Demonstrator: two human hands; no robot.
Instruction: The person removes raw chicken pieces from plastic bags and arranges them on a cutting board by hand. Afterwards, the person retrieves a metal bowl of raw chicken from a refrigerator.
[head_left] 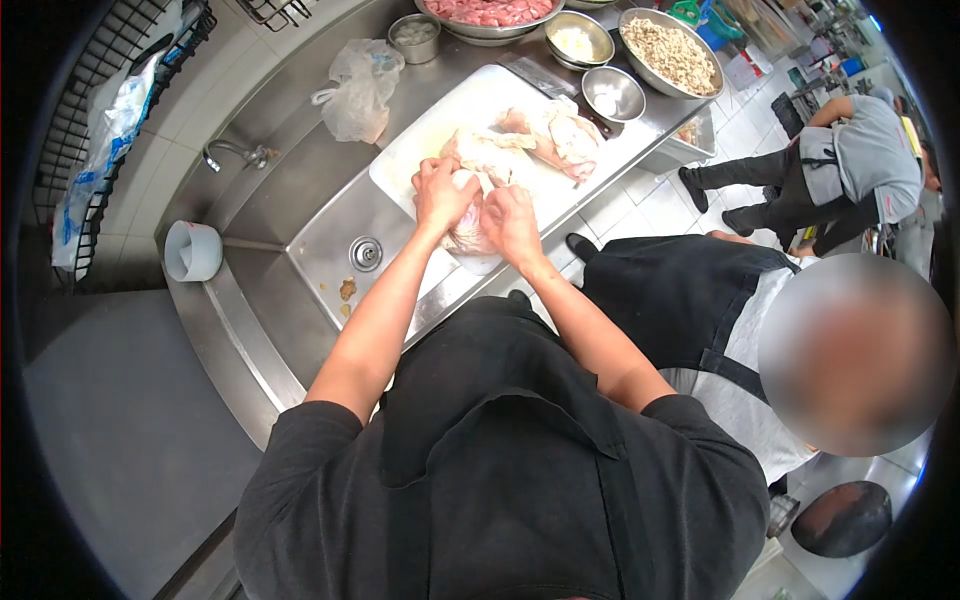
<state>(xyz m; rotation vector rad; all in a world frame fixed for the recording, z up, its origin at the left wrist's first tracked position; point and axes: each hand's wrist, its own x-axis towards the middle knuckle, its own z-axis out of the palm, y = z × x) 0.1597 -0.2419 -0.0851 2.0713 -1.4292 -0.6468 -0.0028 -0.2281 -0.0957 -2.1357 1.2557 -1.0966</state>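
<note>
A piece of raw chicken [466, 238] with pale skin lies at the near end of the white cutting board [405, 150]. My left hand [445, 195] is closed on its far left side, fingers curled over the skin. My right hand [510, 222] grips the right side, its fingers bent inward; the fingertips of both hands are partly hidden. Just beyond my hands lie more raw chicken pieces [565, 138] on the same board. A knife with a broad blade [537, 74] rests along the board's far edge, its handle towards the small steel bowl [614, 94].
Left of the board is a steel sink [325, 255] with a tap [240, 157]. A plastic bag [362, 85] sits beside it. Behind stand bowls of red meat [490, 12] and pale minced food [668, 55]. A person in an apron [670, 300] stands close on my right; another person [850, 160] is farther off.
</note>
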